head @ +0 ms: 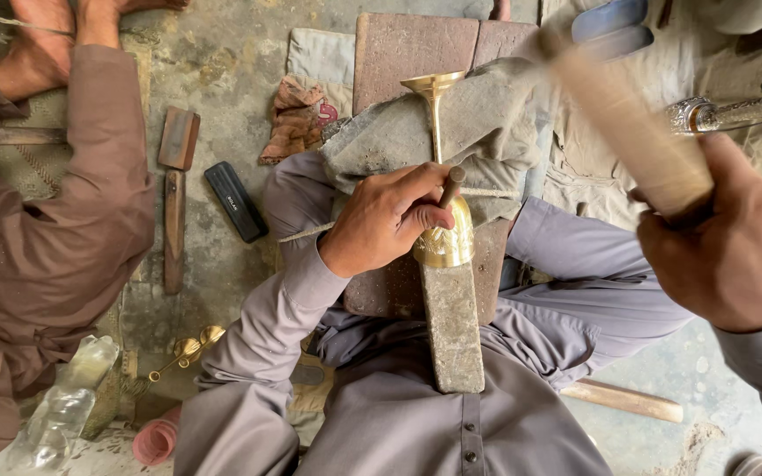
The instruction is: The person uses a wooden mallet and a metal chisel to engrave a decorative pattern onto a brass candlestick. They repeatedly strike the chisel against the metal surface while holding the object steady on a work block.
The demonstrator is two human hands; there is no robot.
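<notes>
Pinching a short punch (pixel 451 187) between thumb and curled fingers, the left hand (pixel 381 219) sets its tip on the bowl of a brass goblet (pixel 444 231) at the centre of the frame. The goblet lies on a grey bar (pixel 452 330) across the lap, stem pointing up the frame. At the right edge, the right hand (pixel 727 249) is wrapped tight around a blurred wooden mallet (pixel 630 130). Another person's sleeve (pixel 90 176) fills the left; a black case (pixel 235 201) lies on the floor beside it.
</notes>
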